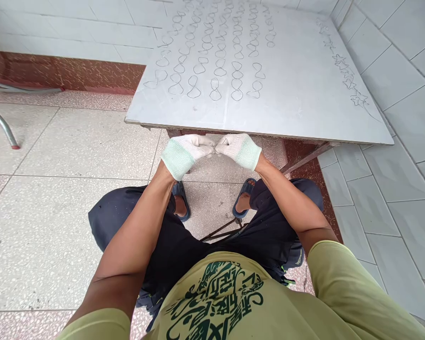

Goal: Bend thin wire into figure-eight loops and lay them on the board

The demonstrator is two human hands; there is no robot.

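Both hands wear white knit gloves with pale green cuffs and meet fingertip to fingertip. The left hand (195, 146) has its thumb and fingers drawn together in a pinch, and the right hand (233, 145) is closed the same way against it. Pinched where the two sets of fingertips touch is a thin wire (211, 158); only a faint bit shows just below the fingertips, and its shape is too small and covered to make out.

The hands are on the wearer's side of the counter (297, 99), just beside its near edge. Beyond them, on the counter, lie rows of figure-eight wire loops (216, 89), apart from either hand. The closest row begins a little past the fingertips: one loop lies almost straight ahead of where the hands meet, others ahead of each hand, and the rows run away from them to the far side. Well to the right of the right hand, star-shaped wires (347, 78) lie in a line along the counter's right side. Below the hands are the wearer's feet in dark sandals (245, 198), one on each side, on the speckled floor (212, 198).
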